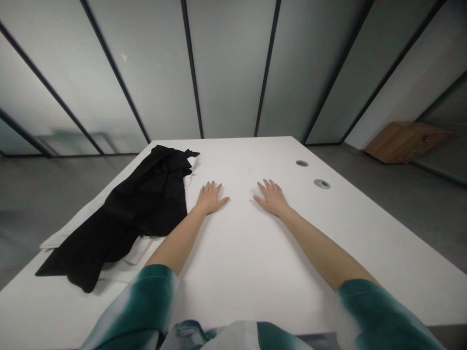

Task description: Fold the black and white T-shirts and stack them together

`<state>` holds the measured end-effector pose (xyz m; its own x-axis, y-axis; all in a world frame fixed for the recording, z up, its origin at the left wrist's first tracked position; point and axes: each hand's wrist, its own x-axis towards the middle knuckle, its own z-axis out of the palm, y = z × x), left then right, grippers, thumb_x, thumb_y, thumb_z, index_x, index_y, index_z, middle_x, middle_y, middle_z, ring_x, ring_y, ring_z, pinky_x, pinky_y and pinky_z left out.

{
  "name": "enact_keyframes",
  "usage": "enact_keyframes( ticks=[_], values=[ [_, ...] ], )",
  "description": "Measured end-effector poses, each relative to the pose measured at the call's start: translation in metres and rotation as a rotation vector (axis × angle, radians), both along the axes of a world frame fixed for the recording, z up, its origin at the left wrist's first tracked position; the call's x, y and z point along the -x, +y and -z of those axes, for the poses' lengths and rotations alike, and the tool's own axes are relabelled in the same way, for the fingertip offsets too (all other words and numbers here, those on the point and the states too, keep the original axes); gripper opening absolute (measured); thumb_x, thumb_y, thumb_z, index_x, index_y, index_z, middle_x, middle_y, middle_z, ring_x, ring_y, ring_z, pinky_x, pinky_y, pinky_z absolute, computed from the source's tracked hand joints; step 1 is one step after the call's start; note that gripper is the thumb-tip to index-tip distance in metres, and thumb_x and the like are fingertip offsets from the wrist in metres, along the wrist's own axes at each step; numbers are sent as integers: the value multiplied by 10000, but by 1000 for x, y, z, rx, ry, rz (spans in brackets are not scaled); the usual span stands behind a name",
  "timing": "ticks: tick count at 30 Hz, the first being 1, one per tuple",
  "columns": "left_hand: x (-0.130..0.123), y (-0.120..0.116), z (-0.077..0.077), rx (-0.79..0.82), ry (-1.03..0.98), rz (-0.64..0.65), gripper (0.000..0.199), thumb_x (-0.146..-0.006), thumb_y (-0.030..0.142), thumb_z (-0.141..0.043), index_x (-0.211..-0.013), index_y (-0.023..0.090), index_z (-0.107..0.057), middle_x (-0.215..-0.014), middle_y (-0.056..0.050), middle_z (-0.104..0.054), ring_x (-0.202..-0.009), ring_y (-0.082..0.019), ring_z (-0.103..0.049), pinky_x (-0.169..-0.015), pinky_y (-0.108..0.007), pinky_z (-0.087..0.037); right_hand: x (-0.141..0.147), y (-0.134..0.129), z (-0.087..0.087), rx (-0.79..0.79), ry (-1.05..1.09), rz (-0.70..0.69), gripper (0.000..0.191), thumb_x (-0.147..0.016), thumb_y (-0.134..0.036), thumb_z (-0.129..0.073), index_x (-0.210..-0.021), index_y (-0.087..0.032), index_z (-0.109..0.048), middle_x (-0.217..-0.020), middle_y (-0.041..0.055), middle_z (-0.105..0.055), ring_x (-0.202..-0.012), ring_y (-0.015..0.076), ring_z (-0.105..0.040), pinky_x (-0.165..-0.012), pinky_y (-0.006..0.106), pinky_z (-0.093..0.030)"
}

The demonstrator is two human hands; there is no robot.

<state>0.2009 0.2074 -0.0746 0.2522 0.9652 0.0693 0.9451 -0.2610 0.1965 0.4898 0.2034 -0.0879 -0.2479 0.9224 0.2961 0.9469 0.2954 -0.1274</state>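
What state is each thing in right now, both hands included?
Left hand: open, palm down, nothing held.
Right hand: open, palm down, nothing held.
Black cloth: loosely spread, creased, edges uneven.
White cloth: mostly covered by the black cloth.
Table: bare between the hands.
Wooden cabinet: too dim to tell if shut.

White table [241,262], rumpled black cloth [146,199], white cloth [78,219] partly beneath; two inset grommets [322,183]
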Motion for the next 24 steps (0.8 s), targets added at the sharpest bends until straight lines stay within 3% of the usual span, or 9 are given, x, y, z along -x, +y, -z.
enact_keyframes(
  ticks=[3, 7, 14, 24],
  values=[
    [-1, 0, 0, 52, 42, -9, 863, -858, 735, -400, -1537, 206, -338, -1630, -155, -231, -1512, -381, -122, -1191, -576, -137, 3, 2, 6, 126, -52, 1, 772, -902, -669, -430, -1514, -199, -400, -1597, 168, -311, -1487, 379, -205, -1176, 549, -201],
    [-3, -1, -3, 96, 80, -19, 945, -823, 805, -354, -1554, 208, -307, -1639, -162, -185, -1508, -406, -110, -1182, -612, -116, 1, 5, 10, 195, -82, 5, 862, -877, -772, -334, -1544, -225, -349, -1619, 147, -267, -1502, 367, -162, -1197, 528, -159],
    [-7, -4, -6, 131, 177, -46, 982, -824, 845, -219, -1581, 219, -223, -1656, -136, -121, -1515, -381, -100, -1197, -571, -115, 7, 1, -4, 362, -191, 44, 950, -859, -817, -127, -1592, -219, -213, -1658, 110, -130, -1512, 360, -110, -1212, 517, -80],
    [-8, -6, -8, 149, 182, -50, 987, -831, 845, -176, -1585, 209, -203, -1656, -146, -101, -1518, -381, -73, -1195, -582, -105, 9, -1, -9, 379, -195, 45, 959, -853, -822, -116, -1592, -218, -210, -1658, 109, -133, -1515, 349, -110, -1211, 505, -104]
  ],
)
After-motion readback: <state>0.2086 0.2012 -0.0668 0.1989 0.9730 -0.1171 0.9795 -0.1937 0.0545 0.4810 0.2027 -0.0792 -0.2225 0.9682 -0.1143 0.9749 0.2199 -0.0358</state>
